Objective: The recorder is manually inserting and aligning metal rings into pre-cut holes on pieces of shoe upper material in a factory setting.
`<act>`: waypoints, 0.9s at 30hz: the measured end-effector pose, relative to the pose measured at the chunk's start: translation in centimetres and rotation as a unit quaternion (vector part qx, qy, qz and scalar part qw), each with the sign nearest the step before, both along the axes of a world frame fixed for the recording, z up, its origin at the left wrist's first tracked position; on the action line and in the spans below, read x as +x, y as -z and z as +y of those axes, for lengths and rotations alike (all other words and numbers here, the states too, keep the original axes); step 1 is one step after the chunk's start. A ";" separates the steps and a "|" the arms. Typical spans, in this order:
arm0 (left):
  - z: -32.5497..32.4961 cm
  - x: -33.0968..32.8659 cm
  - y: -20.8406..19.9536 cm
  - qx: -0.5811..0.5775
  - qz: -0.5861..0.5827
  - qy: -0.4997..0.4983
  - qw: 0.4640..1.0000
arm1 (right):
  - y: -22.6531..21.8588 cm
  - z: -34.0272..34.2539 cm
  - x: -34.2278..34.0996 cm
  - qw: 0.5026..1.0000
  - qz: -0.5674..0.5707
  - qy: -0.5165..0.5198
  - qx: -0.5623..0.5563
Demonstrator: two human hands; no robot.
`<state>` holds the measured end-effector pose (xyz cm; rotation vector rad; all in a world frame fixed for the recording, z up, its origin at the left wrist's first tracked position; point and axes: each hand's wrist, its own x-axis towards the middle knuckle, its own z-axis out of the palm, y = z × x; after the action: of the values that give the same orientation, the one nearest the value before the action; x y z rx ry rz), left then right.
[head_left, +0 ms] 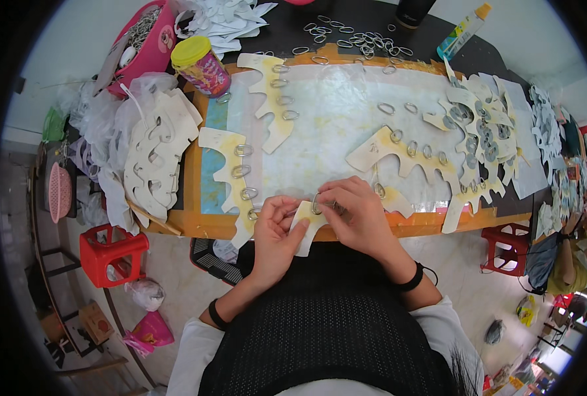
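At the table's near edge my left hand (279,236) is closed on one end of a cream cut piece (305,245) with tabs. My right hand (359,218) pinches an oval metal ring (316,204) against that piece; its fingertips partly hide the ring. To the left lie a scalloped cream strip (222,140) with several rings along it and, farther back, a second such strip (259,61). Right of my hands is another ringed strip (372,150), its surface stained yellowish like the others.
Loose metal rings (370,46) are scattered at the back. A yellow-lidded tub (204,69), a pink basket (164,36) and stacked cut pieces (151,165) stand left. More pieces (481,129) pile up right; a glue bottle (461,34) is behind. Red stools (112,254) flank the table.
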<state>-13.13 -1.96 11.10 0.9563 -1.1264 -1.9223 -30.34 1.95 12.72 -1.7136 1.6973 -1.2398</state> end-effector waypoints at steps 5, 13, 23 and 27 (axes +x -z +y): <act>0.1 0.1 0.2 -0.040 -0.006 0.018 0.999 | 0.5 0.2 -0.1 0.999 0.025 -0.020 -0.007; 0.6 1.0 -0.3 -0.087 0.065 0.081 0.991 | 1.0 0.0 -0.3 0.999 0.032 -0.039 0.003; -3.2 0.7 -0.1 -0.512 -0.258 0.143 0.807 | 0.4 0.2 0.5 0.987 0.160 -0.031 -0.003; -3.6 0.5 -0.3 -0.479 -0.265 0.153 0.823 | 0.7 0.2 0.6 0.985 0.172 -0.036 -0.001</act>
<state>-12.68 -5.54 11.36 0.7298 -2.3655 -0.9830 -29.77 2.20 12.06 -2.0647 1.7992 -0.9551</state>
